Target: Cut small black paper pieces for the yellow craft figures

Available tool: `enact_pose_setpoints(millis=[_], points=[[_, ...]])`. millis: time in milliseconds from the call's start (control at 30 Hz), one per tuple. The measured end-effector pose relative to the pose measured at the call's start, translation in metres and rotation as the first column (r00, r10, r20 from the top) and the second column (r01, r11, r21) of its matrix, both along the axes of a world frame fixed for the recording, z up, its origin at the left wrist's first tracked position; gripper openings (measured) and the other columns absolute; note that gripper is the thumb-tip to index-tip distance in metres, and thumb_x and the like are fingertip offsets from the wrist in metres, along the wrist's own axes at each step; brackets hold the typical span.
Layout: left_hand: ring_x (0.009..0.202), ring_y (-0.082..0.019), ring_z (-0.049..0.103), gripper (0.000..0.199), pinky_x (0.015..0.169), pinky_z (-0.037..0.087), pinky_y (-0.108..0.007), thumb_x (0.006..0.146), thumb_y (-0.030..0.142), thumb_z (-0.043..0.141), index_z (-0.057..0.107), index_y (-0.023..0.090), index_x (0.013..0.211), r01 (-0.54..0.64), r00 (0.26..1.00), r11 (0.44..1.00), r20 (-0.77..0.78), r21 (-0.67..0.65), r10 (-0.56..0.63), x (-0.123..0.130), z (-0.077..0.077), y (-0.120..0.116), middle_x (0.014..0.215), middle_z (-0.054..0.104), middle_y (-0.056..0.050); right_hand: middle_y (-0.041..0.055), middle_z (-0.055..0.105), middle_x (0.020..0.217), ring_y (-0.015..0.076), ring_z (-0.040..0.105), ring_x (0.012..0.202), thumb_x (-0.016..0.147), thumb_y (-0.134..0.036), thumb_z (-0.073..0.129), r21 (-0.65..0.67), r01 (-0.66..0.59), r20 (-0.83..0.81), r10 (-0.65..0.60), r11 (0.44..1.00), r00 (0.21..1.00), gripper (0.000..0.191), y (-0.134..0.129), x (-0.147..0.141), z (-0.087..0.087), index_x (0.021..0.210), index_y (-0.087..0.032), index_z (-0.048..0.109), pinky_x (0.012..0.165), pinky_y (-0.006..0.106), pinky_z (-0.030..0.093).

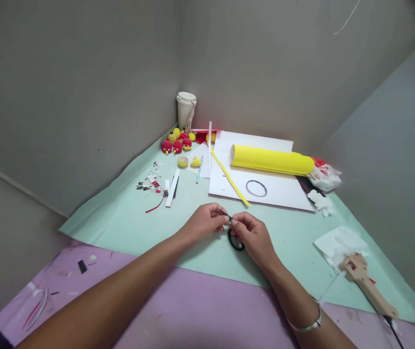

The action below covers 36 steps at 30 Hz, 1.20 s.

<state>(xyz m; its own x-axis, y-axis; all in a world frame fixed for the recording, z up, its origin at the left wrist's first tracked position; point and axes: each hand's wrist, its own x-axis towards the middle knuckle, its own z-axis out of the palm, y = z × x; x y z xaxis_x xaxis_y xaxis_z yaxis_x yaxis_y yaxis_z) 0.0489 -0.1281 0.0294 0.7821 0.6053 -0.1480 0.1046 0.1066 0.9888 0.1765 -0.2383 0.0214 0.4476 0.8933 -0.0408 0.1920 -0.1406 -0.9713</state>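
Observation:
Over the middle of the mint-green sheet, my left hand (pixel 209 220) pinches a thin black strip (pixel 223 212) between thumb and fingers. My right hand (pixel 254 234) meets it at the strip's near end, its thumb and forefinger closed there too. A small pale or shiny bit shows between the fingertips, too small to name. Just below my right fingers is a black loop (pixel 236 241) that looks like a scissors handle. The rest of it is hidden by the hand, and I cannot tell whether the hand carries it or it lies on the sheet.
A glue gun (pixel 365 281) rests at right near white tissue (pixel 340 242). Beyond my hands lie white board (pixel 225 182), a yellow roll (pixel 272 161), a ring (pixel 256 188) and a yellow strip (pixel 231 179). Paper scraps (pixel 152 184), red-and-yellow figures (pixel 177 145) and a cup (pixel 186 110) are at left.

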Motion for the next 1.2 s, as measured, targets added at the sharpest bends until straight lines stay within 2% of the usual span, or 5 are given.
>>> enact_pose_setpoints(millis=[367, 700, 900, 1100, 1200], points=[[0.057, -0.011, 0.054, 0.015, 0.057, 0.04, -0.026, 0.073, 0.026, 0.063, 0.058, 0.015, 0.082, 0.022, 1.0, 0.999, -0.02, 0.034, -0.022, -0.006, -0.005, 0.001, 0.071, 0.064, -0.002, -0.0029, 0.055, 0.06, 0.0093, 0.041, 0.049, 0.082, -0.037, 0.061, 0.036, 0.021, -0.031, -0.02, 0.999, 0.999, 0.02, 0.0, -0.004, -0.011, 0.079, -0.018, 0.061, 0.047, 0.022, 0.033], [0.058, -0.011, 0.054, 0.015, 0.059, 0.041, -0.026, 0.075, 0.029, 0.062, 0.059, 0.016, 0.083, 0.06, 0.998, 0.996, -0.024, 0.066, -0.059, -0.007, -0.006, 0.002, 0.071, 0.064, -0.001, -0.0016, 0.057, 0.062, 0.0106, 0.043, 0.05, 0.082, -0.037, 0.06, 0.031, 0.001, -0.026, -0.001, 1.0, 1.0, 0.02, 0.0, -0.002, -0.009, 0.08, -0.017, 0.062, 0.049, 0.023, 0.035], [0.059, -0.012, 0.053, 0.018, 0.056, 0.039, -0.024, 0.075, 0.032, 0.063, 0.062, 0.016, 0.083, 0.082, 0.995, 0.983, -0.068, 0.163, -0.072, -0.012, -0.003, 0.005, 0.067, 0.06, 0.0, -0.0029, 0.055, 0.059, 0.0111, 0.042, 0.05, 0.081, -0.037, 0.061, 0.034, -0.016, -0.017, 0.017, 0.999, 1.0, 0.019, -0.001, -0.003, -0.01, 0.077, -0.019, 0.06, 0.049, 0.023, 0.034], [0.062, -0.013, 0.055, 0.02, 0.059, 0.04, -0.024, 0.075, 0.034, 0.065, 0.06, 0.016, 0.083, -0.042, 0.997, 0.983, -0.062, 0.181, 0.054, -0.023, 0.008, 0.027, 0.069, 0.062, 0.0, -0.0028, 0.054, 0.061, 0.0101, 0.04, 0.05, 0.083, -0.039, 0.061, 0.045, 0.029, -0.028, -0.028, 0.999, 0.999, 0.021, -0.001, -0.005, -0.01, 0.08, -0.019, 0.06, 0.048, 0.022, 0.033], [0.061, -0.012, 0.054, 0.02, 0.059, 0.041, -0.025, 0.075, 0.033, 0.064, 0.059, 0.016, 0.083, -0.031, 0.998, 0.99, -0.057, 0.138, 0.039, -0.023, 0.007, 0.029, 0.07, 0.062, -0.001, -0.0026, 0.054, 0.062, 0.01, 0.04, 0.05, 0.084, -0.041, 0.061, 0.022, 0.023, -0.028, -0.023, 0.999, 0.999, 0.023, -0.001, -0.004, -0.011, 0.084, -0.018, 0.062, 0.047, 0.022, 0.033]])
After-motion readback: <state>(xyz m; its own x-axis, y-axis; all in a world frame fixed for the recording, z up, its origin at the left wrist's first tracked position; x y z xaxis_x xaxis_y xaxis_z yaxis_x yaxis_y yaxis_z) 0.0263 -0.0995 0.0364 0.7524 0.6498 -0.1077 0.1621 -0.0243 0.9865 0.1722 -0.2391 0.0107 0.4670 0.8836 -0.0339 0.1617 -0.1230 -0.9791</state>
